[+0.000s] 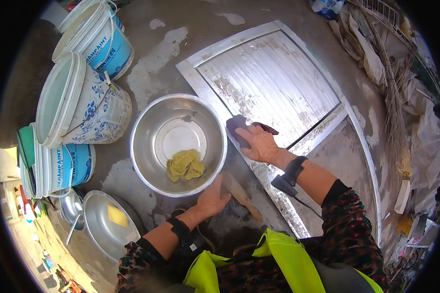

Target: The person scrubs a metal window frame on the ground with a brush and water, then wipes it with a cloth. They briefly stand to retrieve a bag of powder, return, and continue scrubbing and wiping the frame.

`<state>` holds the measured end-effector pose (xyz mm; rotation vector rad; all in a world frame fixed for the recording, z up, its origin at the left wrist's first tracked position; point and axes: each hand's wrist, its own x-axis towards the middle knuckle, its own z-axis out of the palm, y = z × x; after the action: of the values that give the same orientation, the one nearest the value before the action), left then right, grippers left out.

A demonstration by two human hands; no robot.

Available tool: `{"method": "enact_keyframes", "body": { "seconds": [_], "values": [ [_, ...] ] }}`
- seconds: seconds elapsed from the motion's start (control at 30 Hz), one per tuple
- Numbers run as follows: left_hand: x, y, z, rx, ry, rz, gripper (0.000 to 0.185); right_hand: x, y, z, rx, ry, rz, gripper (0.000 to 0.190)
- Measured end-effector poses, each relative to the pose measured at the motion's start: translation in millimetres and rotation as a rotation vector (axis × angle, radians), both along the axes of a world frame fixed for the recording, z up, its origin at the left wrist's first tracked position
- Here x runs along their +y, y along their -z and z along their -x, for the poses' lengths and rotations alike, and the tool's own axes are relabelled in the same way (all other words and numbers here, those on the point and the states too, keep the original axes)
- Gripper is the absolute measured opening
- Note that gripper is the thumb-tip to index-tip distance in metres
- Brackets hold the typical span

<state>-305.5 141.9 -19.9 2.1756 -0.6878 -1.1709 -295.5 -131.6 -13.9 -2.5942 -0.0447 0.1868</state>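
My right hand [258,143] presses a dark purple cloth [236,126] onto the frame of a metal door panel [271,84] that lies flat on the ground. Patches of dirt or old residue mark the ribbed panel and its frame. My left hand [211,199] is at the lower right rim of a stainless steel basin [143,164]; its fingertips are partly hidden at the rim, so its hold is unclear. Inside the basin lies a crumpled yellow-green cloth [185,165]. A wooden paddle-like tool [240,194] rests on the ground just right of my left hand.
Paint buckets [115,51] and a floral-patterned bucket [110,110] stand at the left. Below them sits a second metal basin [95,223] with a yellow sponge [117,216]. A twig broom [392,117] and crumpled sheeting [421,146] line the right side.
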Motion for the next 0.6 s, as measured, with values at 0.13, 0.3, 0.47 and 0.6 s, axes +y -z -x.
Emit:
{"method": "enact_keyframes", "body": {
  "seconds": [0.13,0.3,0.47,0.6],
  "values": [
    [11.2,-13.5,10.9,-0.045,-0.156,-0.163,0.092,9.1,12.6,46.1,0.009,-0.234,0.209,0.073],
    [43.9,-10.4,6.6,-0.299,-0.112,-0.252,0.090,7.4,30.9,-3.3,0.002,-0.184,0.093,0.061],
    [91.1,1.1,-8.8,-0.393,-0.118,-0.352,0.081,38.6,23.2,-136.0,0.042,0.072,0.179,0.045],
    [94.4,-7.5,-34.2,0.041,0.032,-0.379,0.057,44.5,20.0,-164.1,0.052,0.304,0.014,0.066]
  ]
}}
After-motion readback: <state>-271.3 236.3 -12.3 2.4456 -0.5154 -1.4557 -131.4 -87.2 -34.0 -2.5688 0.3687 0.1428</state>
